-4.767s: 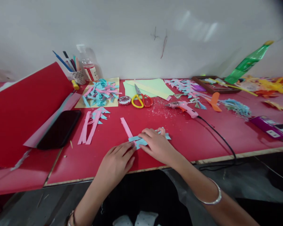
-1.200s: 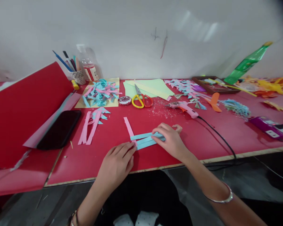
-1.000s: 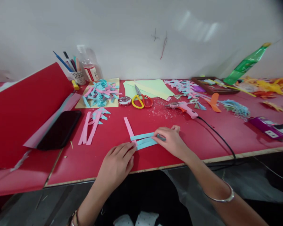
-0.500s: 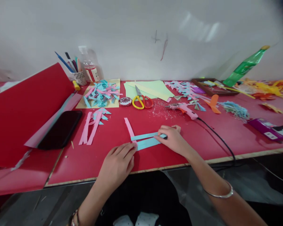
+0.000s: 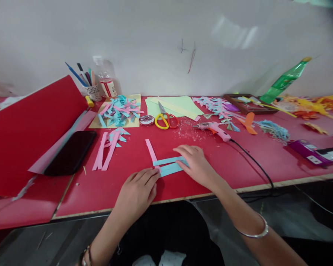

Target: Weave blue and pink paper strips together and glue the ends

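My left hand (image 5: 140, 186) is at the table's front, its fingers pressed together on the lower end of a pink paper strip (image 5: 151, 150). Two light blue paper strips lie there, an upper one (image 5: 165, 160) and a wider lower one (image 5: 169, 169); their left ends meet the pink strip near my left fingertips. Over their right ends is my right hand (image 5: 195, 164), thumb and fingers apart, the thumb touching the blue paper. The palm hides the strips' far ends.
Yellow-and-red scissors (image 5: 166, 120), a pink glue gun (image 5: 214, 130) with a black cord, and a tape roll (image 5: 147, 120) lie behind the hands. Pink strips (image 5: 110, 153) and a black phone (image 5: 70, 153) are on the left. A green bottle (image 5: 284, 83) leans at the back right.
My right hand has slid left along the blue strips and its fingers have spread. My left hand stays in place on the pink strip.
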A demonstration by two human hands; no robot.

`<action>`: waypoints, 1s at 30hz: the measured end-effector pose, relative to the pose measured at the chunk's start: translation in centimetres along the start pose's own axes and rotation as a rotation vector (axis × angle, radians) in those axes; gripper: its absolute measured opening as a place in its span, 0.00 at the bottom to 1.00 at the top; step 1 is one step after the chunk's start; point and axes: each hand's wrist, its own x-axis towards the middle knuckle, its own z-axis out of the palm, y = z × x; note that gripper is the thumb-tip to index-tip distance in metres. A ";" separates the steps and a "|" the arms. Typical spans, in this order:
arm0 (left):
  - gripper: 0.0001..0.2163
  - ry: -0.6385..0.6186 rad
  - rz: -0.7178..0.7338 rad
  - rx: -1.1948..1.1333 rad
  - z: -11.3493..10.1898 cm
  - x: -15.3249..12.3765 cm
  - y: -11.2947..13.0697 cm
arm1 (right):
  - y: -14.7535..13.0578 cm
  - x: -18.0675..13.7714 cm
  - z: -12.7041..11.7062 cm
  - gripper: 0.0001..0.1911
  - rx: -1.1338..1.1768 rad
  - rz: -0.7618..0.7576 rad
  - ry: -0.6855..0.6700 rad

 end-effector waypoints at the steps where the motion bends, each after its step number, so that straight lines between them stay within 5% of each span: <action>1: 0.14 -0.011 0.004 0.007 0.0 0.0 0.0 | -0.5 0.3 0.1 0.17 0.032 -0.038 -0.040; 8: 0.13 -0.055 0.120 0.023 0.0 0.4 -0.3 | -2.1 1.9 0.0 0.13 0.104 -0.092 -0.212; 19: 0.13 -0.101 0.141 0.012 -0.3 0.6 -0.8 | -2.5 2.8 0.1 0.07 -0.006 -0.152 -0.184; 30: 0.14 -0.081 0.147 0.025 0.0 0.4 -0.8 | -2.1 2.3 -0.2 0.16 0.076 -0.159 -0.225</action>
